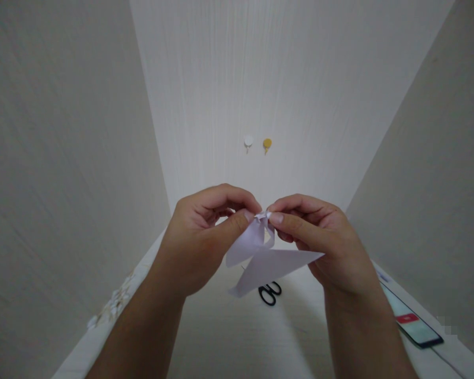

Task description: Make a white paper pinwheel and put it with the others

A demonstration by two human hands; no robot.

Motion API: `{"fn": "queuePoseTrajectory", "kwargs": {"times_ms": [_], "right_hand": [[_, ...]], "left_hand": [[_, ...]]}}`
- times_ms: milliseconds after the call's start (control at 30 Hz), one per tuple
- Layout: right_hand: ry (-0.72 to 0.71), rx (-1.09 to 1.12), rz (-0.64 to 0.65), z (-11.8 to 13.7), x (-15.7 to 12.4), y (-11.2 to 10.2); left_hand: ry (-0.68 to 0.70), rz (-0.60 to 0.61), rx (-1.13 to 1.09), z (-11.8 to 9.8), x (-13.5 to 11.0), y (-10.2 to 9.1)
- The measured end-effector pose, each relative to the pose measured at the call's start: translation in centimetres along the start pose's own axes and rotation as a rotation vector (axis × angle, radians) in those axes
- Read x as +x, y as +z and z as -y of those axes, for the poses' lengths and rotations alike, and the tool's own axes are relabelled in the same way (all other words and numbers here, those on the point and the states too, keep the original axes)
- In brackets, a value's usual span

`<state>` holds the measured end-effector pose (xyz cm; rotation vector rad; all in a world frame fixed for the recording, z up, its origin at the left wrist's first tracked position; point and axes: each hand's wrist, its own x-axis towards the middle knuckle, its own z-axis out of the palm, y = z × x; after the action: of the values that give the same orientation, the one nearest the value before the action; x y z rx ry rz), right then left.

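Between my two hands hangs a piece of white paper (274, 266), folded or cut, with a twisted, crumpled knot-like part at its top. My left hand (205, 237) pinches that top part from the left with thumb and forefinger. From the right, my right hand (319, 226) grips the same part between thumb and forefinger, close to the left fingertips. Loose flaps droop below, one ending in a sharp point toward the right wrist. A pair of scissors (269, 293) with black handles lies on the table underneath, its blades mostly hidden by the paper.
A phone (413, 318) with a lit screen and a cable lies on the table (229, 337) at right. Small white and brownish bits (116, 302) are heaped along the left edge. A white hook (248, 141) and a yellow hook (267, 143) are on the back wall.
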<state>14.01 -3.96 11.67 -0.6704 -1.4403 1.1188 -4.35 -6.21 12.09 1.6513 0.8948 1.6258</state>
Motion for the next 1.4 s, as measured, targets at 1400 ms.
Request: {"fn": "queuePoseTrajectory", "kwargs": {"times_ms": [1400], "right_hand": [[-0.03,-0.255,-0.035,-1.2,-0.3,-0.1]], "left_hand": [[0.383,0.05,0.582,0.7,0.4,-1.4]]}}
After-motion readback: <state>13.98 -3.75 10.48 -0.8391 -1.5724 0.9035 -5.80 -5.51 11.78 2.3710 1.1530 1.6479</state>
